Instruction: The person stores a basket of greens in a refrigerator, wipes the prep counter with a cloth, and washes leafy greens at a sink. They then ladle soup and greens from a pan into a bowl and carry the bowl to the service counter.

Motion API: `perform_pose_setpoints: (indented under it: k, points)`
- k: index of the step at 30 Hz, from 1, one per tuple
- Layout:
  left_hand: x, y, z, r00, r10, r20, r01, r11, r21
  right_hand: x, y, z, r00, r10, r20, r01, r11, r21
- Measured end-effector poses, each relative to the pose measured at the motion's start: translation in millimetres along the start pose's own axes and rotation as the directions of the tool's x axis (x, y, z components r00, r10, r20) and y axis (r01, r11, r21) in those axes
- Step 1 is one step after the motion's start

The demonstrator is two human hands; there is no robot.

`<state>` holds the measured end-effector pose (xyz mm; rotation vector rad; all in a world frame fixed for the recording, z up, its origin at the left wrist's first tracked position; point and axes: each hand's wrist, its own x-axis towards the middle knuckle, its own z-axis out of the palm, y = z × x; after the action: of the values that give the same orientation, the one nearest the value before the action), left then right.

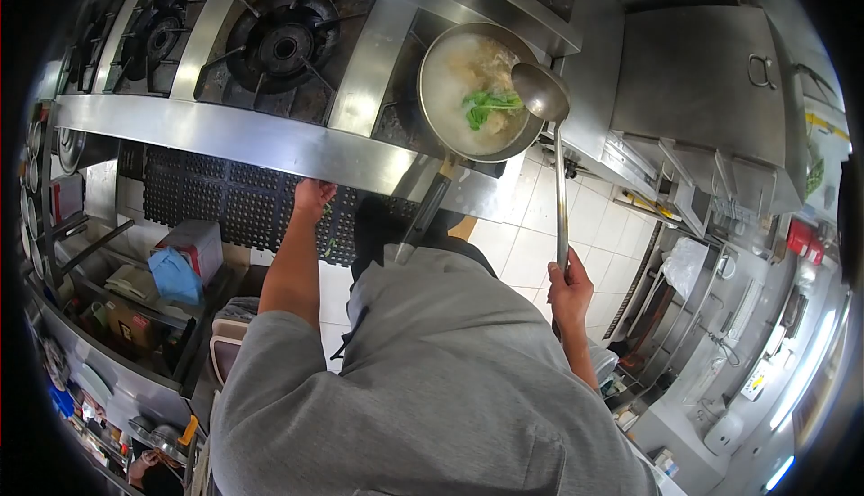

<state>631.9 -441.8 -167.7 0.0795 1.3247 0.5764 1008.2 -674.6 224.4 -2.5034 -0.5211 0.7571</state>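
My right hand (571, 291) is wrapped round the long handle of a metal ladle (540, 93). The ladle's bowl rests over the right rim of a pan (430, 127). Cloudy pale broth (448, 73) fills the pan, with bright green leafy vegetables (490, 107) and pale brownish pieces in it. The pan sits on the rightmost burner, its dark handle (427, 208) pointing toward my body. My left hand (314, 197) is at the stove's front edge (270, 140), left of the pan handle. Its fingers are curled; whatever they may hold is hidden.
Several gas burners (285, 48) line the stove to the left. A black rubber mat (202, 197) and white floor tiles (585, 217) lie below. At right stands a steel cabinet (693, 82). Behind my left side is a counter with a blue cloth or bag (175, 275); a person is at lower left.
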Motion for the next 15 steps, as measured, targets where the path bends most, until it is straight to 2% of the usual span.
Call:
perform_pose_setpoints:
  k: [8, 10, 11, 15]
  points:
    - [9.1, -4.3, -8.0, 0.999, 0.000, 0.032, 0.000, 1.000, -0.003, 8.8, 3.4, 14.4, 0.995, 0.048, 0.090, -0.045, 0.998, -0.044]
    - [9.5, -3.6, -7.3, 1.000, 0.003, 0.030, -0.003, 1.000, -0.006, 17.6, 8.0, 21.4, 0.993, -0.051, 0.107, 0.070, 0.981, -0.180]
    - [10.9, -3.9, -8.0, 1.000, -0.003, 0.023, 0.003, 1.000, -0.003, 23.5, 12.6, 25.0, 0.985, -0.132, 0.112, 0.151, 0.972, -0.181]
    - [7.1, -0.9, -6.1, 1.000, -0.005, 0.004, 0.005, 1.000, 0.006, 26.9, 9.2, 23.8, 0.980, -0.173, 0.096, 0.187, 0.969, -0.163]
